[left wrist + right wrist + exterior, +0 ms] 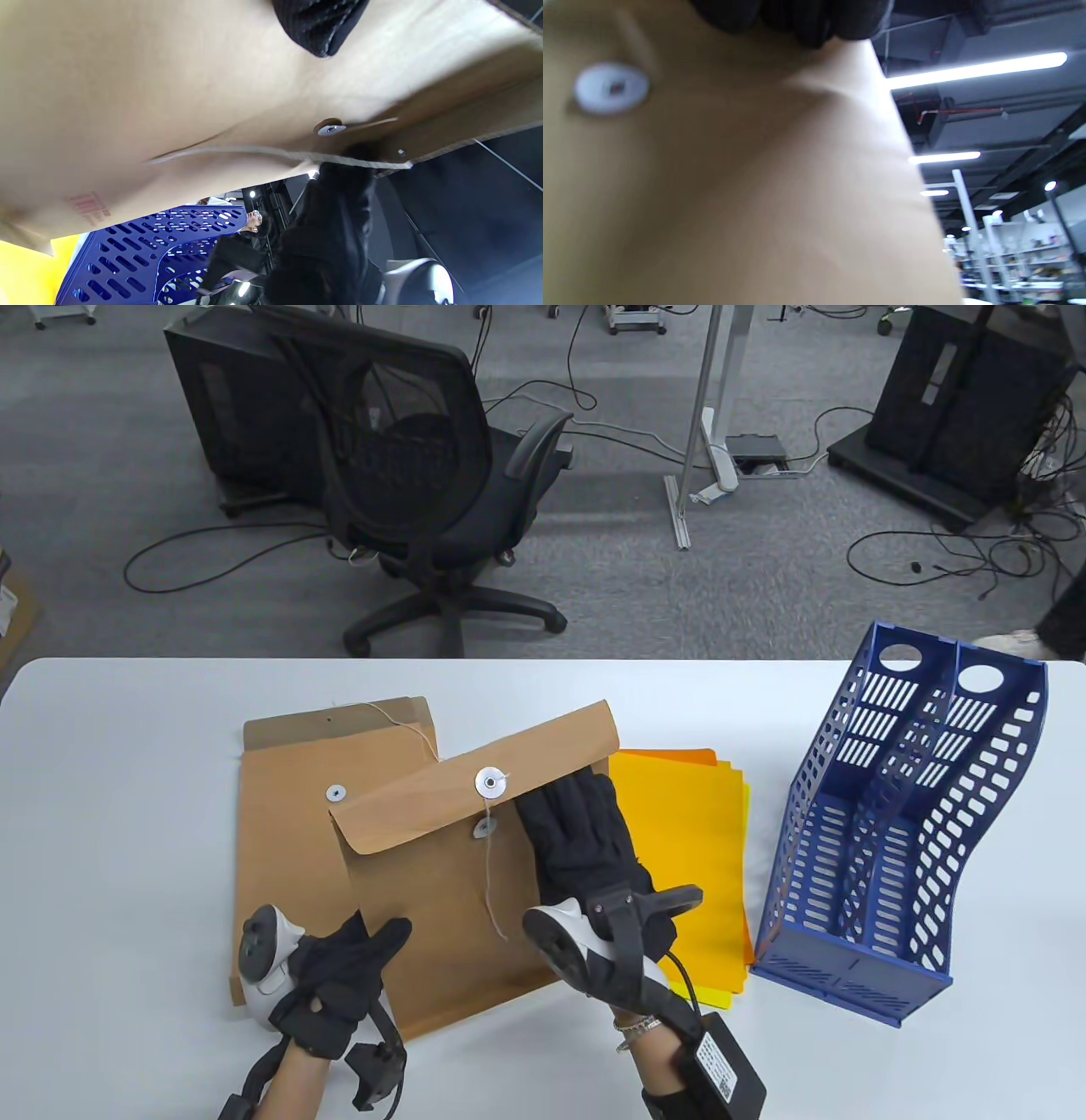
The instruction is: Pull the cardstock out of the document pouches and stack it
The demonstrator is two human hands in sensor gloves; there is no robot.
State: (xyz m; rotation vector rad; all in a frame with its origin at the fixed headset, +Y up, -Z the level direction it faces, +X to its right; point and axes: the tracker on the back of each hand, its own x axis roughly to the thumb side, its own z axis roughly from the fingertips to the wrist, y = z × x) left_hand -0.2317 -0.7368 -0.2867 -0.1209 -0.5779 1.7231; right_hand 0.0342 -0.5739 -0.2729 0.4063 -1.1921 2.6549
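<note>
While the left hand [327, 984] grips the kraft pouch [450, 899]'s bottom edge, the right hand [585, 848]'s fingers lie flat under its flap.

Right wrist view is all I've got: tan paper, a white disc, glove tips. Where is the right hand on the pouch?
Observer: The right hand lies on the upper pouch, fingers slid under its flap, as the table view shows.
Operator: Is the left hand on it too?
Observer: Yes. The left hand grips the pouch's near left corner.
Operator: Any cardstock out yet?
Observer: An orange and yellow cardstock stack lies on the table right of the pouch, partly under it.
Operator: Only one pouch?
Observer: No. A second pouch lies flat beneath the upper one, to its left. A blue file rack stands at the far right.
</note>
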